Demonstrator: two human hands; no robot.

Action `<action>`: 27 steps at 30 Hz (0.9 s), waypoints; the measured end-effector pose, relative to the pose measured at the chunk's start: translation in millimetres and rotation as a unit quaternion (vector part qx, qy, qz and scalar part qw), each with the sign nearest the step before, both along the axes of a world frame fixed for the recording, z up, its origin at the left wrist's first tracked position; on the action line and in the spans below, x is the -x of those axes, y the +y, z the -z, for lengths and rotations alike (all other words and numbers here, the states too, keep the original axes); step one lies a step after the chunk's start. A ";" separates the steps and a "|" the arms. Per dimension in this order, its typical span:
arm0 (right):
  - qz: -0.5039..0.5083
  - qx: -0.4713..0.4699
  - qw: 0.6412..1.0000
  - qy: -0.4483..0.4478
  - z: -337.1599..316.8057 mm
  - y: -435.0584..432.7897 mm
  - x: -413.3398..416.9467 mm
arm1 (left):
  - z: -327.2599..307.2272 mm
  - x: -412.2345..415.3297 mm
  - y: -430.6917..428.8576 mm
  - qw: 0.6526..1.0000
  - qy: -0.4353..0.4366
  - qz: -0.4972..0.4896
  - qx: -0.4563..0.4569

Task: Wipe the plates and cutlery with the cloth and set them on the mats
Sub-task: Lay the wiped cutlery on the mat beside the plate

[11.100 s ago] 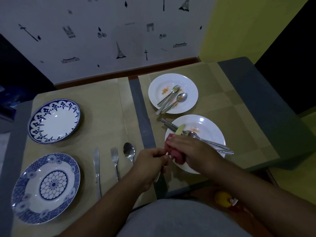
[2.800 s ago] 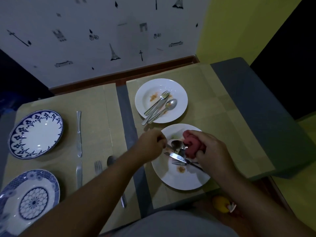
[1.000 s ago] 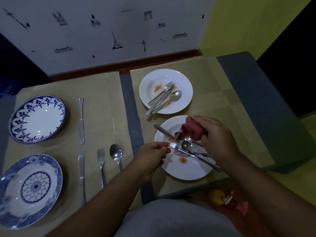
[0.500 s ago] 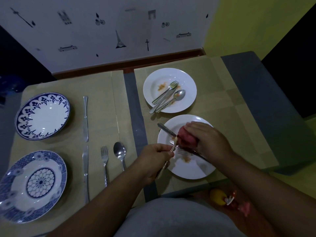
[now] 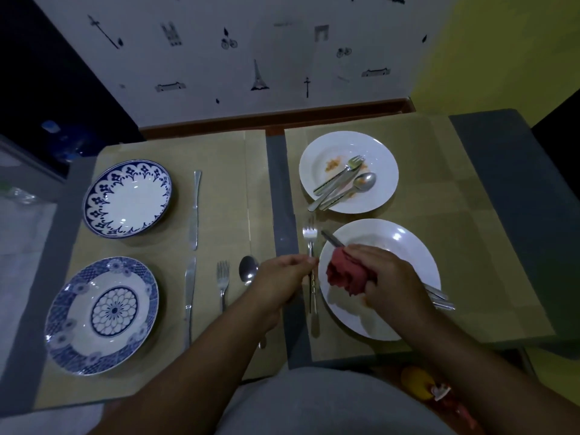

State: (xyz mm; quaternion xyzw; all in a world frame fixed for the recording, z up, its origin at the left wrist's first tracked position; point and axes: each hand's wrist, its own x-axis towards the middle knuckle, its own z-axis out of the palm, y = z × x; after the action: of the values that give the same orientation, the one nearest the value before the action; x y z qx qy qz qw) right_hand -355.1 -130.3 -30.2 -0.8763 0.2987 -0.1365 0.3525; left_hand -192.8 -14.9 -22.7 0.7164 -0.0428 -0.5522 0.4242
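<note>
My left hand (image 5: 279,282) pinches a fork (image 5: 310,243) by its handle, tines pointing away, just left of the near white plate (image 5: 405,243). Over that plate my right hand (image 5: 389,279) grips a bunched red cloth (image 5: 343,274). More cutlery lies across the plate beneath my hand; a knife tip (image 5: 331,239) and handle ends (image 5: 441,299) stick out. The far white plate (image 5: 381,152) is food-stained and carries a fork, knife and spoon (image 5: 342,183). On the left mat (image 5: 219,215) are two blue-patterned plates (image 5: 127,198) (image 5: 102,313), two knives (image 5: 195,208) (image 5: 189,293), a fork (image 5: 222,282) and a spoon (image 5: 248,271).
A grey strip of table (image 5: 277,189) separates the left mat from the right mat (image 5: 470,233). A patterned white wall stands behind the table. A yellow and red object (image 5: 420,387) lies on the floor near my right arm.
My left hand has drawn the fork out of the cloth and off the plate to its left edge. My right hand with the cloth has lowered over the plate.
</note>
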 end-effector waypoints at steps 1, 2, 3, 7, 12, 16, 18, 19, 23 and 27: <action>-0.008 -0.010 1.000 -0.008 -0.9 2.2 -3.3 | -1.7 -4.3 1.3 1.000 0.000 -0.007 0.009; -0.013 -0.017 1.000 -0.014 -3.3 4.4 -7.3 | -3.6 -8.2 2.2 1.000 0.004 -0.017 0.021; -0.018 -0.019 0.999 -0.020 -4.3 6.0 -11.2 | -5.9 -11.7 3.2 0.999 0.006 -0.027 0.033; -0.050 -0.001 0.998 -0.048 -6.3 11.3 -27.3 | -10.6 -22.6 6.2 0.994 0.037 -0.078 0.060; -0.042 -0.030 0.998 -0.022 0.2 15.9 -41.2 | -10.2 -32.8 16.4 0.985 0.024 -0.129 0.112; -0.045 -0.088 0.994 0.034 -3.0 18.7 -46.2 | -8.6 -39.5 22.4 0.979 0.007 -0.147 0.141; -0.048 -0.069 0.996 0.035 -3.0 22.3 -48.0 | -8.4 -42.2 24.6 0.977 0.017 -0.155 0.146; -0.046 -0.062 0.997 0.025 0.2 24.0 -49.3 | -9.0 -43.3 25.9 0.976 0.028 -0.161 0.146; -0.057 -0.099 0.991 0.068 6.6 26.2 -54.2 | -6.3 -47.9 30.1 0.962 0.100 -0.204 0.154; -0.078 -0.088 0.992 0.054 -12.7 26.5 -60.3 | 0.4 -53.8 38.9 0.950 0.155 -0.222 0.156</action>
State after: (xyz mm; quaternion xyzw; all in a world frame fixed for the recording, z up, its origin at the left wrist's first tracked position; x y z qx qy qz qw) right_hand -294.8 -103.8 -17.4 -0.8684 0.2589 -0.0344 0.4216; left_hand -138.9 24.0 -23.1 0.5386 0.0976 -0.5349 0.6437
